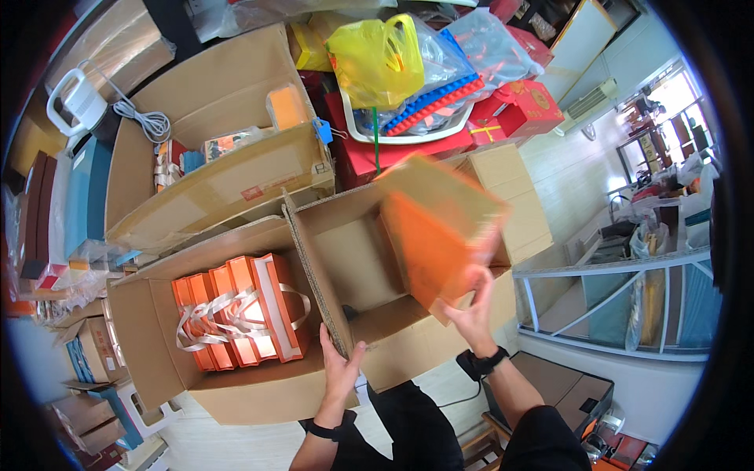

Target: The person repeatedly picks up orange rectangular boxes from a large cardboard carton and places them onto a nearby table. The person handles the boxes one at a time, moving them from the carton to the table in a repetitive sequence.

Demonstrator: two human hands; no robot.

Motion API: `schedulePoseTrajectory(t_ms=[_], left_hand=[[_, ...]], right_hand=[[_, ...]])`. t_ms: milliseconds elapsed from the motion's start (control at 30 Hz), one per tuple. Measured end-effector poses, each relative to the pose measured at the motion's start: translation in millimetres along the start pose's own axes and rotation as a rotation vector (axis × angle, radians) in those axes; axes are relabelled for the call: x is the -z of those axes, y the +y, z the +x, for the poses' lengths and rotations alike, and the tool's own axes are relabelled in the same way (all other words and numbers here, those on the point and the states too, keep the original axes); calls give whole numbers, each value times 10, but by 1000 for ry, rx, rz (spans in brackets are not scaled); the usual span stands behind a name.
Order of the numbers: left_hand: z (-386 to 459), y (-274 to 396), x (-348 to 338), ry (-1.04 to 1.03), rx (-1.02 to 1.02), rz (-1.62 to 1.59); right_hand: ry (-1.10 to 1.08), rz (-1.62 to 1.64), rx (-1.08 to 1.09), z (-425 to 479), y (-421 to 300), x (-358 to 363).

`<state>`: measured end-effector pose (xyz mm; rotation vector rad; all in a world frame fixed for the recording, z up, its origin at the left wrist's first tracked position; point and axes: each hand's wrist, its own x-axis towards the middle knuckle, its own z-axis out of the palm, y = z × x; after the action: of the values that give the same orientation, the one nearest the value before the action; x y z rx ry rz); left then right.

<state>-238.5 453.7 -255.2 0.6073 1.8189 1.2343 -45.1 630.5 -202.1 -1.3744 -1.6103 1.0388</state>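
Note:
My right hand grips an orange box or gift bag by its near lower corner. Motion blurs it, and it is tilted above the right-hand cardboard box. Bare cardboard shows inside that box, though the orange thing hides part of it. With my left hand I hold the near end of the upright cardboard walls where two boxes meet, thumb on one side and fingers on the other. In the left-hand cardboard box, several orange gift bags with pale ribbon handles stand in a row.
Behind is a large cardboard box with small packages inside. A white basket of plastic-wrapped goods and a yellow plastic bag sits on red boxes. A metal-framed rack stands right, a dark case below it.

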Motion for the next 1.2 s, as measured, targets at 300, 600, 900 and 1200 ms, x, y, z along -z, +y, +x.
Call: schedulePoseTrajectory(t_ms=[300, 600, 900, 1200], left_hand=[[57, -87, -97, 57, 42, 205], [-22, 318, -119, 114, 273, 208], [-176, -75, -146, 277, 360, -96], [33, -173, -177, 85, 242, 299]], right_hand=[[-80, -314, -137, 90, 1609, -1310], [-180, -891, -397, 414, 3305, -2310], [111, -1219, -283, 656, 4306, -2672], [-657, -779, -729, 612, 4216, -2304]])
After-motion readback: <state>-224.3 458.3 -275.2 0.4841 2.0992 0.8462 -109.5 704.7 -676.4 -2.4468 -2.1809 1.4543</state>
